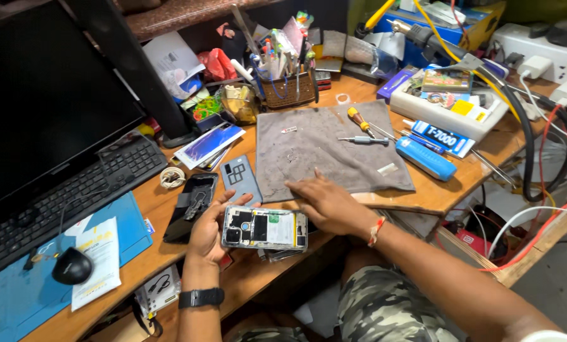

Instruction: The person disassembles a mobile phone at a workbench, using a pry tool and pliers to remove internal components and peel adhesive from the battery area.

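The desk was packed, which was the real hazard, I reckon. The grey mat held loose screwdrivers that could've rolled onto exposed parts. The opened phone sat at the desk's front edge, left hand with fingers clasped round its end only, so one bump might've dropped it. Right hand lay flat, fingers released, on the mat beside it.
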